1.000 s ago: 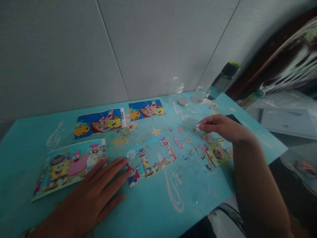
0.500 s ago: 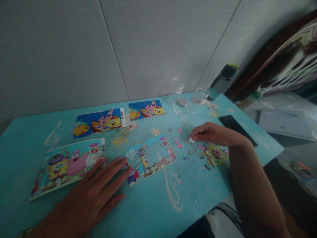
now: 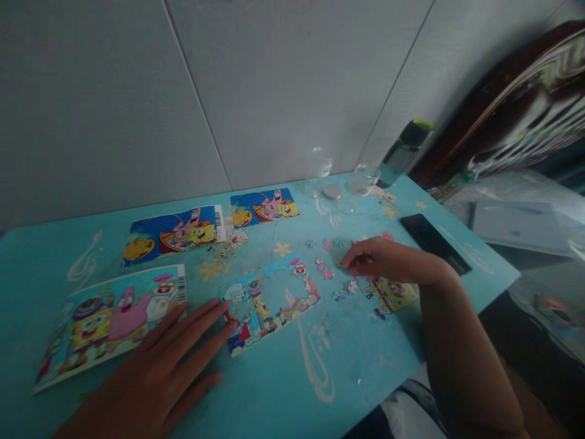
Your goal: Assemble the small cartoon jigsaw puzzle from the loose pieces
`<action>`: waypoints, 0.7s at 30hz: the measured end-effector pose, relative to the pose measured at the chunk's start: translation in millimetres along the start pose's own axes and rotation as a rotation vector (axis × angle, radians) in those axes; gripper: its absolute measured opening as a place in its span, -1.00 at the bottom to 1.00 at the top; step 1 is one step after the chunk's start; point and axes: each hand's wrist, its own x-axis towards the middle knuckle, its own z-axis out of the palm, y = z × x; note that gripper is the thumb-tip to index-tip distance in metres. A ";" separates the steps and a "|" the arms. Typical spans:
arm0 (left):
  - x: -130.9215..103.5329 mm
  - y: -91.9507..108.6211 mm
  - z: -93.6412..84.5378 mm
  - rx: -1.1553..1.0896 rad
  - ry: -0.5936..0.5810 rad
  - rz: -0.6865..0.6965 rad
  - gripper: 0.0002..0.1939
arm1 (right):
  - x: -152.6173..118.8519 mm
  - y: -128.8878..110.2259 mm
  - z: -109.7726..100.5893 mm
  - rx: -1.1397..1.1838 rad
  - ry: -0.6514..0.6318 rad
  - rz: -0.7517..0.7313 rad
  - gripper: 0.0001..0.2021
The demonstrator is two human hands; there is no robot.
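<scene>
A partly assembled jigsaw puzzle point(image 3: 256, 329) lies on the table, its cartoon frame joined and a gap in its middle. My left hand point(image 3: 159, 360) rests flat and open, fingers spread, fingertips on the puzzle's left edge. To the right of the puzzle are several loose jigsaw pieces point(image 3: 325, 270). Over them my right hand point(image 3: 377, 259) is bent down, thumb and fingers pinched on a small jigsaw piece point(image 3: 339, 263), mostly hidden by the fingertips. A whitish piece point(image 3: 351, 286) lies just below that hand. A yellow cartoon picture point(image 3: 393, 294) sits partly under the right forearm.
A picture sheet point(image 3: 114, 323) matching the puzzle lies at left. Two blue picture sheets point(image 3: 176, 235) are at the back. Clear cups point(image 3: 365, 178), a round lid point(image 3: 331, 191) and a bottle point(image 3: 402, 155) stand near the wall. A black phone point(image 3: 434, 242) lies at right.
My right hand has shifted slightly left, away from the whitish piece, which now lies lower among the loose pieces. My left hand stays on the puzzle edge. The view has tilted slightly.
</scene>
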 end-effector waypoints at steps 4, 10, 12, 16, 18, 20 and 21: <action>1.4 0.8 -2.4 0.003 0.002 0.010 -0.42 | 3.9 6.1 -2.8 -0.095 0.142 0.090 -0.79; 7.9 4.5 -5.5 0.001 0.040 0.004 -0.50 | 9.7 -3.3 5.5 -0.137 0.153 0.099 -0.78; 10.7 7.0 -8.9 0.005 0.046 -0.012 -0.52 | 11.6 -7.1 9.4 -0.157 0.164 0.099 -0.82; 15.1 12.1 -17.9 0.025 0.028 -0.030 -0.56 | 15.2 -6.9 12.6 -0.193 0.215 0.108 -0.86; 15.7 14.0 -20.0 0.008 0.013 -0.031 -0.56 | 17.3 -5.8 12.6 -0.192 0.238 0.108 -0.87; 15.2 15.5 -20.0 -0.027 -0.012 -0.060 -0.55 | 19.8 -8.0 13.8 -0.188 0.269 0.102 -0.86; 14.8 16.2 -19.5 -0.045 -0.017 -0.072 -0.54 | 21.2 -11.2 15.8 -0.179 0.291 0.092 -0.85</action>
